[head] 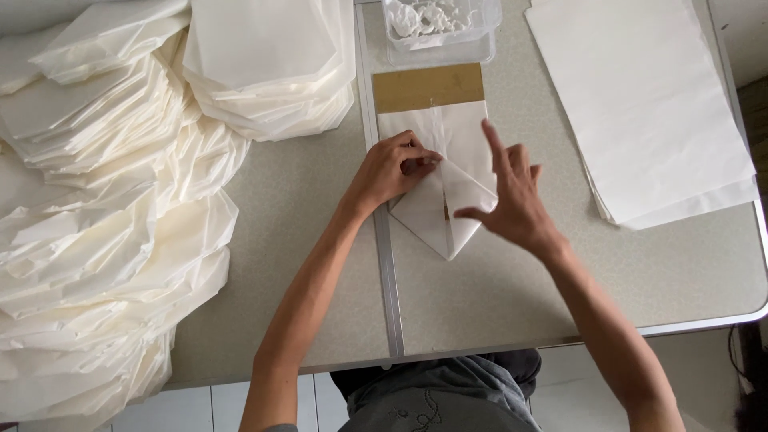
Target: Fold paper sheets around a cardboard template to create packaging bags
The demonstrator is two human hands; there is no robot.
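A half-folded white paper bag is being pinched by the left hand; the right hand, at three o'clock, is being held spread wide; finished bags are being piled at nine o'clock.

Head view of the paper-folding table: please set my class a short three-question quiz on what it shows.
1. True or false: the left hand presses on the folded white sheet.
2. What lies on the table at the person's far right?
A. a flat stack of white sheets
B. a roll of tape
C. a pair of scissors
3. Fill in: the folded sheet's lower end forms a ____, aimed toward the person.

Key
1. True; the right hand hovers over the sheet with fingers spread, and contact cannot be told.
2. A, the flat stack. Finished folded pieces pile up at the left.
3. Point. A brown card shows above the sheet, below a clear tub.
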